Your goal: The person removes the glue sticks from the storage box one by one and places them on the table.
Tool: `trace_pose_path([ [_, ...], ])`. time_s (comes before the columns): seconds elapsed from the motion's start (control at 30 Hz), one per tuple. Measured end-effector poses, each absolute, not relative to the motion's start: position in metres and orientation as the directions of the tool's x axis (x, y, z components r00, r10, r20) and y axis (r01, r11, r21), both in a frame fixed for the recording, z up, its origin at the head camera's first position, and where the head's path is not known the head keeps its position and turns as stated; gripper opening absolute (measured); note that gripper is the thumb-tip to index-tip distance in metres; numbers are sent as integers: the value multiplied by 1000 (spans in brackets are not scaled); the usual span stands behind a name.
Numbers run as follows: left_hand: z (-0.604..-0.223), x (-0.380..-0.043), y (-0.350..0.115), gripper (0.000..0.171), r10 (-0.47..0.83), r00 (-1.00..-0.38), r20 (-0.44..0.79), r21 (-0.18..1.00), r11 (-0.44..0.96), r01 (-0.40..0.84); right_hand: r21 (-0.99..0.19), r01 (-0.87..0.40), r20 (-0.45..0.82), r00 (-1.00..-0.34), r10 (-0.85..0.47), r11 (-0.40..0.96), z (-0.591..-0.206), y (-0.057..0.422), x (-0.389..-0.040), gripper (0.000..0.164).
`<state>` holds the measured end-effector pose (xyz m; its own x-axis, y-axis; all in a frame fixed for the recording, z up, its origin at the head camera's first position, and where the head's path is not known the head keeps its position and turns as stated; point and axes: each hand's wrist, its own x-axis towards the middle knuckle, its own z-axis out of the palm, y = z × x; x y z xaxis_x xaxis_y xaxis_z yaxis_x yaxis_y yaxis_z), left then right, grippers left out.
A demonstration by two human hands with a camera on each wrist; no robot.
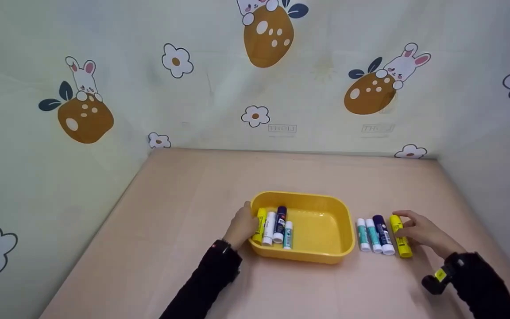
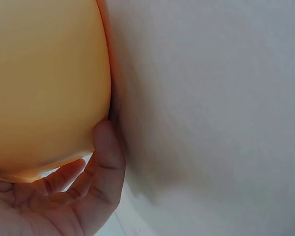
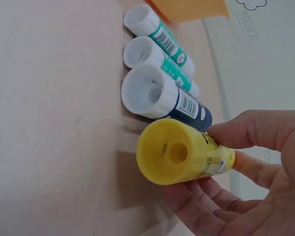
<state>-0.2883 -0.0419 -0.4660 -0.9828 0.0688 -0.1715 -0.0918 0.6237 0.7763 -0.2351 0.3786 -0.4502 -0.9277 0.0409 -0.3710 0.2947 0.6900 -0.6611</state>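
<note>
- Right hand [image 1: 427, 234] has its thumb and fingers part-curled about a yellow glue stick [image 1: 405, 249], gripping it from the right; whether the stick rests on the table [image 1: 193, 199] or is slightly raised, I cannot tell.
- Left hand [image 1: 240, 227] holds the left end of the tub, well apart from that stick, so the right is much the nearer.
- Yellow tub [image 1: 321, 228] lies to the left of the right hand, beyond the loose row; four glue sticks lie side by side in its left part, leaving bare floor on the right.
- That gripped stick's long axis runs front to back, far end leaning slightly left, hollow end toward the person.
- Just left of it, a dark blue glue stick [image 1: 383, 235] lies nearly parallel, between it and the tub.
- Two small teal glue sticks [image 1: 363, 235] come next, nearest the tub's right wall.
</note>
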Motion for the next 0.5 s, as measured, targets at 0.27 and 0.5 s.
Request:
trace_pose_path([
  [0.27, -466, -289, -41, 55, 59, -982, -178, 770, 630, -102, -626, 256, -330, -943, 48, 737, -454, 371, -236, 69],
  [0.5, -467, -290, -42, 56, 71, -983, -168, 775, 626, -88, -626, 246, -326, -945, 38, 740, -454, 367, -237, 66],
])
